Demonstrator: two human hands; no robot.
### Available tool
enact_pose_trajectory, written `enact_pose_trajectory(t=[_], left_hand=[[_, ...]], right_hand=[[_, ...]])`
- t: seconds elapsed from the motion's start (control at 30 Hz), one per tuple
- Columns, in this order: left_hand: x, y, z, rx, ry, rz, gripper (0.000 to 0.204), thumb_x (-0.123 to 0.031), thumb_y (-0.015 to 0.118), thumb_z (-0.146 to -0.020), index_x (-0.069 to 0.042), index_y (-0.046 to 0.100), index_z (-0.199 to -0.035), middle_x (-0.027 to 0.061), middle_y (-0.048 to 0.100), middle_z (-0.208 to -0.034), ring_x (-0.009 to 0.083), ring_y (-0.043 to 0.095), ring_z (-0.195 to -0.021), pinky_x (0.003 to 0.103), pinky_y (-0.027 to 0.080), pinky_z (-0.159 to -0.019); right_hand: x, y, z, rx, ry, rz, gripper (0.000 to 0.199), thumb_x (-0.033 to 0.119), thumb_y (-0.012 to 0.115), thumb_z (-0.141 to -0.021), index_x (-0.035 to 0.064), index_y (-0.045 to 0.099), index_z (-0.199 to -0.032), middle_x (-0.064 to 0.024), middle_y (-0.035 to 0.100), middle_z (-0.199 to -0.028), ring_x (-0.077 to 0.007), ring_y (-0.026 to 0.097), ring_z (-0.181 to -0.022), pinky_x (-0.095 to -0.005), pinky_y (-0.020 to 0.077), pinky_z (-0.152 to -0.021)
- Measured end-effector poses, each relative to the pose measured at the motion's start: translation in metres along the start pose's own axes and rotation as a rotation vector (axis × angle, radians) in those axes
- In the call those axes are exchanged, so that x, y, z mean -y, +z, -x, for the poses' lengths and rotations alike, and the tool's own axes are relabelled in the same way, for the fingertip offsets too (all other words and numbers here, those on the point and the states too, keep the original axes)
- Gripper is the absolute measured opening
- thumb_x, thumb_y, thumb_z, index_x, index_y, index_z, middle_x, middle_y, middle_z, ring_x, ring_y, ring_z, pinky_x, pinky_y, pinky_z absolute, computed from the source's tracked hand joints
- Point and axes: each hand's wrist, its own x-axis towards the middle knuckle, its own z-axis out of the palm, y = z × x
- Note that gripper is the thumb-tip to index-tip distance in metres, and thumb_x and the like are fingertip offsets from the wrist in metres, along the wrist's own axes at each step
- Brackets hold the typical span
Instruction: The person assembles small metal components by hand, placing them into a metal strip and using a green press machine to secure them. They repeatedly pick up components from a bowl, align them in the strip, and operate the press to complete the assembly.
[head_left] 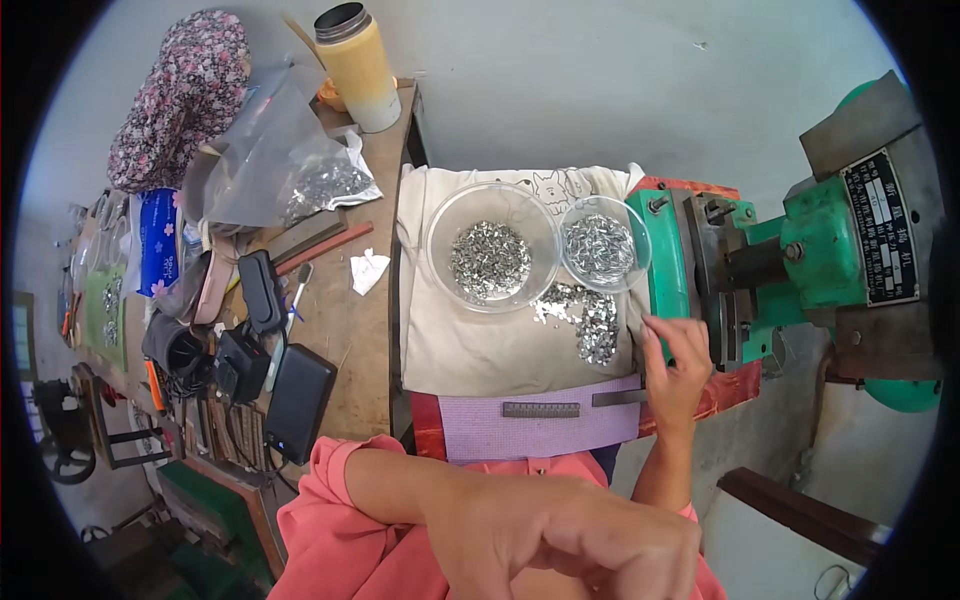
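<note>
The right hand (675,365) is raised beside the green press (700,270), fingertips pinched as if on a small metal piece, though none can be seen. More pieces (590,320) are heaped just left, near 2 clear bowls (490,250). The left hand (570,540) is loosely curled, empty. Fingers are best kept outside the die.

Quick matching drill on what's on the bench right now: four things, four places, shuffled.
Things:
1. large clear bowl
2. small clear bowl
3. right hand
4. yellow flask

Places:
A. back corner of the wooden table
B. at the green press
C. on the cloth, left
D. on the cloth, beside the press

Pairs: 1-C, 2-D, 3-B, 4-A
</note>
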Motion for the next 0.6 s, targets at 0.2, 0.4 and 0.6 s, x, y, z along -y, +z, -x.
enact_pose_trajectory(t=[0.2, 0.4, 0.6], left_hand=[[-0.018, 0.029, -0.003, -0.277, -0.236, -0.278, 0.064, -0.026, 0.096, -0.065, 0.005, 0.068, -0.114, 0.0129, 0.063, -0.104, 0.0195, 0.064, -0.084, 0.028, 0.051, -0.067], [-0.013, 0.032, 0.005, -0.226, -0.281, -0.342, 0.05, -0.024, 0.096, -0.063, 0.002, 0.074, -0.1, 0.0119, 0.065, -0.104, 0.0188, 0.063, -0.087, 0.031, 0.049, -0.075], [-0.021, 0.026, -0.003, -0.099, -0.282, -0.419, 0.038, -0.026, 0.095, -0.066, -0.002, 0.073, -0.085, 0.0096, 0.064, -0.098, 0.0186, 0.059, -0.08, 0.033, 0.046, -0.076]], right_hand=[[-0.006, -0.016, 0.03, -0.03, 0.077, 0.016, 0.018, -0.003, 0.073, -0.081, 0.0038, 0.075, -0.098, -0.0086, 0.065, -0.087, -0.0253, 0.059, -0.083, -0.0361, 0.0468, -0.073], [0.0, -0.017, 0.034, -0.058, 0.032, 0.008, 0.018, -0.004, 0.071, -0.084, 0.002, 0.075, -0.1, -0.0088, 0.066, -0.087, -0.0219, 0.06, -0.082, -0.0325, 0.0465, -0.074], [0.007, -0.015, 0.037, -0.054, 0.021, -0.03, 0.018, -0.005, 0.071, -0.083, 0.0015, 0.075, -0.1, -0.0087, 0.065, -0.086, -0.022, 0.059, -0.082, -0.0322, 0.0461, -0.073]])
